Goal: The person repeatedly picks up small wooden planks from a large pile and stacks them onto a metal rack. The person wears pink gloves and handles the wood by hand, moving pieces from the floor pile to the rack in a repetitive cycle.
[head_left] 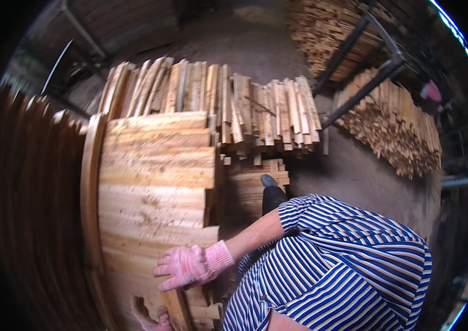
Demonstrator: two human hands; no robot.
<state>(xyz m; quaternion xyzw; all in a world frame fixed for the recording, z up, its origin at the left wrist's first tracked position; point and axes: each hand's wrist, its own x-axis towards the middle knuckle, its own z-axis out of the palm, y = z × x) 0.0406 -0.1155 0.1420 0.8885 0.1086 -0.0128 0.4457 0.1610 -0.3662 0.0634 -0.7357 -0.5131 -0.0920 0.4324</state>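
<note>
My right hand (189, 267), in a pink and white knitted glove, reaches left over a layer of pale sawn boards (154, 204). Its fingers are spread, palm down, with nothing visible in them. Just below it a narrow board (176, 309) lies lengthwise across the others; the glove covers or touches its far end. At the bottom edge my left hand (154, 321) shows only in part, blurred and cut off by the frame. Its thumb and fingers stand apart beside the narrow board, and no object shows between them.
Upright timber (93, 193) borders the boards' left side. Beyond them lies a row of loose slats (267, 110). More stacked wood (388, 124) stands at the right near a dark metal frame (391, 60). My shoe (267, 180) is by low planks (247, 190).
</note>
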